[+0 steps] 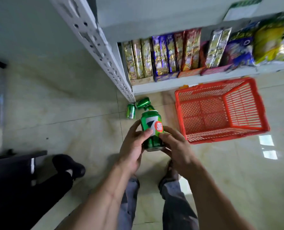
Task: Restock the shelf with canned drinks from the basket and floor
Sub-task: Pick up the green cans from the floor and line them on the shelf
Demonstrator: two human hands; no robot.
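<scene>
While both hands close around it, a green can (pixel 152 130) sits held above the tiled floor (pixel 81 130), its label turned up toward the camera. The left hand (pixel 133 146) curls round the can's left side, thumb laid across the label; the right hand (pixel 174 146) wraps the right side and lower end, fingers bent under its base. Just beyond the fingertips, three more green cans (pixel 138 107) lie on the floor, on their sides so far as the blur allows, one mostly hidden behind the held can. They rest at the foot of the white shelf post (pixel 104 52). To the right of the right hand stands a red basket (pixel 220 112), and nothing shows inside it. Farther from the hands, above cans and basket, the lowest shelf (pixel 187 82) carries rows of snack packets (pixel 179 53). Below the wrists are the person's trouser legs (pixel 176 205); left of the left forearm, another person's black shoe (pixel 70 165) rests on the floor.
</scene>
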